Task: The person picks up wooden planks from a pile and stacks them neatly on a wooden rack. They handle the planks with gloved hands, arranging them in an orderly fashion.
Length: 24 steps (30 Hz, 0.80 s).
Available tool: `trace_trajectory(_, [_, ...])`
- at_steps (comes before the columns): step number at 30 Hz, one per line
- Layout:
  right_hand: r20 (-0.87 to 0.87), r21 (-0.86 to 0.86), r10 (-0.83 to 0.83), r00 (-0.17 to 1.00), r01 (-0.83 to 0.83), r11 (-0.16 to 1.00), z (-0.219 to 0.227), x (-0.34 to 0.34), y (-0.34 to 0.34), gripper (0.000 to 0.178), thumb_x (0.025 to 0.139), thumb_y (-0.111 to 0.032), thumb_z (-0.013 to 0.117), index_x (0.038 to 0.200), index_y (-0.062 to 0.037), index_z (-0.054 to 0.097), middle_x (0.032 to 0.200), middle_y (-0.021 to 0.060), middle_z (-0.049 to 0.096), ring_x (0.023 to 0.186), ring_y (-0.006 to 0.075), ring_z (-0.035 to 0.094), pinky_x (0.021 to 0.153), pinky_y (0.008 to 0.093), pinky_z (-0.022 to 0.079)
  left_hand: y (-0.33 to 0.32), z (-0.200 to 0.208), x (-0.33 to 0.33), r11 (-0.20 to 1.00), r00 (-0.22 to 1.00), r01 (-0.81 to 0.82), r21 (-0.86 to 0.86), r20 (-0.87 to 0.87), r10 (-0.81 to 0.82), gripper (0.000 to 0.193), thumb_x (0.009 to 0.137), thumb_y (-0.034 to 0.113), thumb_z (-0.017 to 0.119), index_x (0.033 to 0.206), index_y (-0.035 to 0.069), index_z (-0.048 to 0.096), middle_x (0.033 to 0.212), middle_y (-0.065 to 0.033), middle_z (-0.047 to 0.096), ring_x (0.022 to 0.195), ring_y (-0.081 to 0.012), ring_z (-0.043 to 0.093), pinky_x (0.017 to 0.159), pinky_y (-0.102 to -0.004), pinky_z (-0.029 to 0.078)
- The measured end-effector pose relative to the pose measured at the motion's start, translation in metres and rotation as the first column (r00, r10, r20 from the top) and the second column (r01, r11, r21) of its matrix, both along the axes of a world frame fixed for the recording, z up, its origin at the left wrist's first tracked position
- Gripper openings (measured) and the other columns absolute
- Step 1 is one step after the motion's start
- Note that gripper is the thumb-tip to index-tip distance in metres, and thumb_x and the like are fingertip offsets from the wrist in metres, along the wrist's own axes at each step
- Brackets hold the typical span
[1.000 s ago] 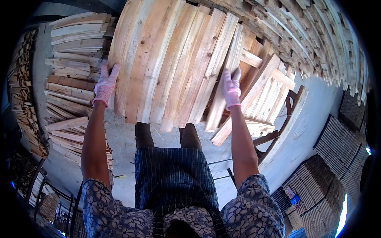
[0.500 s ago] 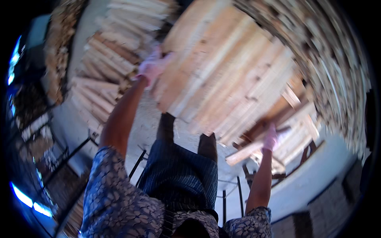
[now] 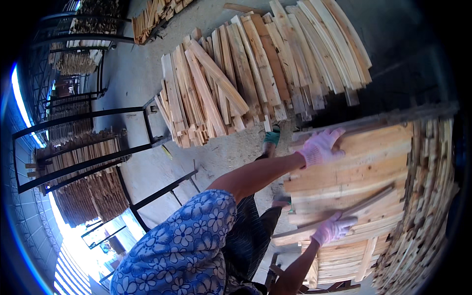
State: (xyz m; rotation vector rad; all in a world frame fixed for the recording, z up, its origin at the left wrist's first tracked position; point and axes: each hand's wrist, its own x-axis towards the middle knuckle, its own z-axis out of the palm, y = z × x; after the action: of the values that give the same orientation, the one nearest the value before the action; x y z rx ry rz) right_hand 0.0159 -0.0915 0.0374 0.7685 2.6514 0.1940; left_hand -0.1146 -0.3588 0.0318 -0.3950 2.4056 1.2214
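Sawn boards (image 3: 368,169) lie side by side in a flat layer in front of me, toward the right of my view, with both my pink-gloved hands over them. My left hand (image 3: 322,148) is at the upper edge of the layer, its fingers open and parted, with the thumb apart from them; whether the fingertips press on the wood I cannot tell. My right hand (image 3: 335,229) is lower down, gripping a narrow plank (image 3: 372,198) that slants across the boards, its thumb on the upper side and its fingers, fairly straight, on the other. Both ends of that plank stick out past my glove, the near one beyond the edge of the layer. Just beyond the boards rises a tall stack of rough-edged timber (image 3: 427,196). Farther up, on the concrete floor (image 3: 142,172), a loose pile of slats (image 3: 260,64) spreads out in a fan.
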Motion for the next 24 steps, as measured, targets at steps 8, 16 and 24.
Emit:
trace_trajectory(8, [-0.321,-0.635,0.339,0.884,-0.466,0.616,0.055,-0.071,-0.197,0.06,0.1,-0.026,0.061,0.151,-0.0037,0.04,0.145,0.022,0.045,0.131,0.0361,0.048,0.108,0.0442,0.042,-0.241,-0.061,0.192,0.45,0.512,-0.833,-0.321,-0.143,0.847,0.044,0.094,0.039,0.067,0.116,0.002,0.056,0.105,-0.0162,0.06,0.097,-0.029,0.059,0.086,-0.0419,0.049])
trace_trajectory(16, [-0.183,-0.793,0.721,0.668,-0.534,0.294,-0.091,-0.091,-0.505,0.073,0.094,-0.044,0.061,0.144,0.0028,0.035,0.141,0.0294,0.044,0.136,0.0461,0.04,0.108,0.053,0.041,-0.314,-0.153,0.345,0.181,0.124,-0.972,-0.151,0.327,0.937,0.106,0.082,0.082,0.056,0.156,0.012,0.027,0.122,-0.0154,0.061,0.109,-0.0282,0.059,0.106,-0.0488,0.042])
trace_trajectory(24, [0.035,-0.914,0.655,0.755,-0.24,0.327,-0.113,-0.024,-0.532,0.091,0.091,-0.049,0.068,0.15,0.0048,0.025,0.147,0.0305,0.041,0.133,0.0393,0.047,0.11,0.0471,0.041,-0.28,-0.14,0.268,-0.456,-0.021,-0.823,0.339,0.784,0.621,0.102,0.077,0.078,0.068,0.15,0.02,0.026,0.148,-0.0091,0.044,0.128,-0.0337,0.05,0.094,-0.062,0.049])
